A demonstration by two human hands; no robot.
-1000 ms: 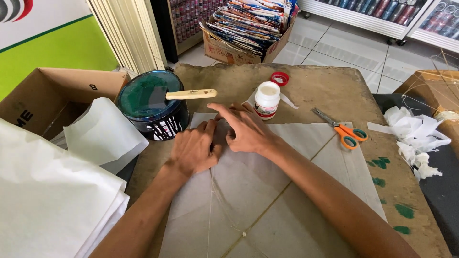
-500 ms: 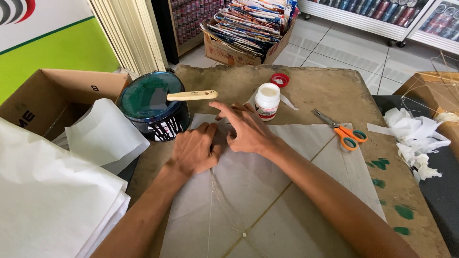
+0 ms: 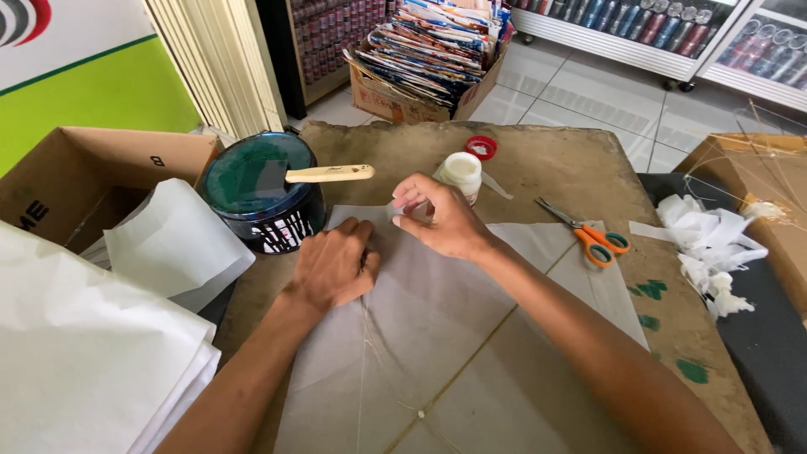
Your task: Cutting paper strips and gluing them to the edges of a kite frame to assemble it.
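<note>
Centre of frame: translucent paper sheet (image 3: 471, 336) lies flat on the brown counter (image 3: 572, 168), thin sticks crossing under or on it. Left hand (image 3: 334, 267) rests palm down on the sheet's upper part, fingers loosely together, holding nothing. Right hand (image 3: 441, 220) just beside it, thumb and fingertips pinched on a small paper flap (image 3: 395, 210) at the sheet's top edge.

Above: open white glue bottle (image 3: 461, 173), its red cap (image 3: 482, 147) apart behind it. Upper left: dark round tub (image 3: 261, 197) with wooden-handled tool (image 3: 329, 174) across the rim. Right: orange-handled scissors (image 3: 588, 234).
</note>
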